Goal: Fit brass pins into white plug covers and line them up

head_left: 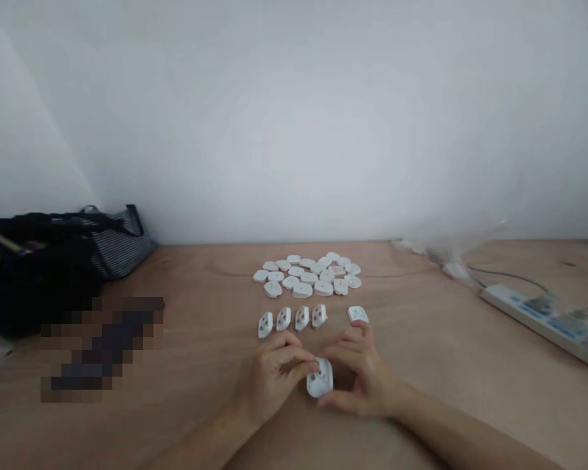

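Observation:
A small white plastic plug housing [320, 386] with holes in its face is held up tilted between my two hands, close above the table. My left hand [273, 373] pinches its upper edge, the thumb lying over the face. My right hand [365, 373] grips its right side, with the thumb at the bottom corner. Just beyond my hands, several like housings [302, 318] stand on edge in a row. Another housing [357, 314] lies by my right fingers; whether they touch it I cannot tell. Farther back is a loose cluster of housings [308, 278].
On the right, a white power strip [534, 316] with plugs and cables runs along the wooden table [200, 405]. Clear plastic wrap [455, 269] lies near the wall [294, 130]. At left are a black bag [39, 274] and a dark, pixelated object [112, 346].

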Available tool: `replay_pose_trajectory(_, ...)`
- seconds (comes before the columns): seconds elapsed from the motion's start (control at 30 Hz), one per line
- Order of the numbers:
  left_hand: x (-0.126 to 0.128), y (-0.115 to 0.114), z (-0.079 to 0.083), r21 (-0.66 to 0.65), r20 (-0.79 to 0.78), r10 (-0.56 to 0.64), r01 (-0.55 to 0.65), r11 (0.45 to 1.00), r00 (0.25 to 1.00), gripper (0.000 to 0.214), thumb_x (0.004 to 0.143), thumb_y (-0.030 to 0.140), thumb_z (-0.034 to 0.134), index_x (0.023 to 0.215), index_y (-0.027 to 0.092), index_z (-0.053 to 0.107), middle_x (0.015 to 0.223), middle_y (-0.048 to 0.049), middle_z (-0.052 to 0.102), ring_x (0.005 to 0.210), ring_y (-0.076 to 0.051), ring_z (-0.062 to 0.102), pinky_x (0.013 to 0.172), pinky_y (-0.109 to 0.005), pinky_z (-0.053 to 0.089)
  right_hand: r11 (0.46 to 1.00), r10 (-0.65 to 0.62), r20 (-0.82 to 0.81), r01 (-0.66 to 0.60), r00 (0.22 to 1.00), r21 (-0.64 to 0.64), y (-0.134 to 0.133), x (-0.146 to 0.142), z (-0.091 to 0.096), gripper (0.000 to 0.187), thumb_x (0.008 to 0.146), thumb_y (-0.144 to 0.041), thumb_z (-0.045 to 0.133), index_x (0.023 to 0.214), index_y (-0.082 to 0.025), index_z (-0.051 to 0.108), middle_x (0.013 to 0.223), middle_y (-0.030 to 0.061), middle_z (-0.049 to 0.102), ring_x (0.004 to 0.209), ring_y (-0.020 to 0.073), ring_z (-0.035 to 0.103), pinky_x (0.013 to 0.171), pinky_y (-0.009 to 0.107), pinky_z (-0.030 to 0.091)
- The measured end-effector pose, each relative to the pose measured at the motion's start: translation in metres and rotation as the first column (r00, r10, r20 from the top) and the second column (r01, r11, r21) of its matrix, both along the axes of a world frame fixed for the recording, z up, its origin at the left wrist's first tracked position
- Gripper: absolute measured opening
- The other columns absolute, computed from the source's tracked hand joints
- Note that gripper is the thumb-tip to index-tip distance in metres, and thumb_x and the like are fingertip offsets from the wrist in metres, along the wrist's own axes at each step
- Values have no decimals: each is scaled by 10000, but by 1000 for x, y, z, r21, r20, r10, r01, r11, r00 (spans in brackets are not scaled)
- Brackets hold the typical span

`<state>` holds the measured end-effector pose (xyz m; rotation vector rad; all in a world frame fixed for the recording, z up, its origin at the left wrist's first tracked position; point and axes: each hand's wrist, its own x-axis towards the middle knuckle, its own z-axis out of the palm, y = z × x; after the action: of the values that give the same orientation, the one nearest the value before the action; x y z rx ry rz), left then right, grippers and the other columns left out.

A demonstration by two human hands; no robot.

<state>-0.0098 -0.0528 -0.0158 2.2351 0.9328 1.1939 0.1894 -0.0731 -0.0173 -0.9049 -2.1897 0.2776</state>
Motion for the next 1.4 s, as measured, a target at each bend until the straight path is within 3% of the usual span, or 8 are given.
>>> replay_pose_trajectory(0.27,0,2,1,-117,8,55,-53,992,998,172,698,313,750,741,163,677,735,-21,597,708,-165,588,653,-257,473,1000,14,-7,-14,1000,7,-2,-1,1,417,706,-522,677,988,-220,618,770,5,679,779,188,583,970,439,151)
replay_pose_trajectory(0.5,-11,5,9,-98,-126,-165,154,983,978,652,450,361,882,1027,191,632,979,-59,643,905,-235,591,816,-330,470,1000,2,-53,-2,999,-3,3,6,-1,473,669,-543,716,1039,-264,619,877,-4,709,830,190,608,1021,427,92)
replay_pose_trajectory(0.67,-9,4,9,-41,-176,-183,179,983,967,514,581,346,832,1028,183,639,926,-57,658,868,-222,595,793,-326,469,1000,-14,-25,14,1000,-22,4,4,-9,533,637,-583,712,1064,-278,620,854,11,709,834,209,616,1032,461,108)
replay_pose_trajectory(0.83,-7,0,12,-24,-231,-131,129,991,964,411,683,295,752,1055,190,613,981,-63,644,919,-225,582,831,-337,459,991,-50,25,53,998,-119,12,19,-4,857,457,-641,766,1158,-204,540,1025,96,656,946,286,576,946,470,260)
replay_pose_trajectory(0.97,-8,-2,12,-10,-232,-84,84,996,969,390,689,273,730,1048,183,607,992,-70,643,928,-226,588,840,-337,463,963,101,192,-47,976,-266,23,53,9,447,592,-515,769,926,-236,666,911,38,681,940,263,568,893,419,298)
replay_pose_trajectory(1.03,-8,-1,10,-13,-231,-76,75,997,970,409,678,308,744,1044,184,610,986,-70,646,921,-228,592,834,-337,468,947,140,232,-62,963,-314,26,66,11,348,638,-491,750,881,-249,693,900,21,681,946,255,569,882,408,307)
replay_pose_trajectory(1.2,-8,-1,9,-28,-248,-83,79,996,965,402,654,283,764,1018,186,624,965,-59,650,904,-219,595,826,-329,466,935,188,251,-94,950,-343,29,69,5,276,686,-493,719,862,-279,719,883,8,681,896,218,581,879,392,307)
replay_pose_trajectory(1.4,-9,0,9,-28,-260,-91,87,996,961,403,637,323,774,992,192,637,945,-58,657,887,-226,593,810,-338,466,941,190,152,-136,970,-310,26,56,-1,305,845,-451,562,720,-201,683,761,31,668,803,183,584,828,354,364)
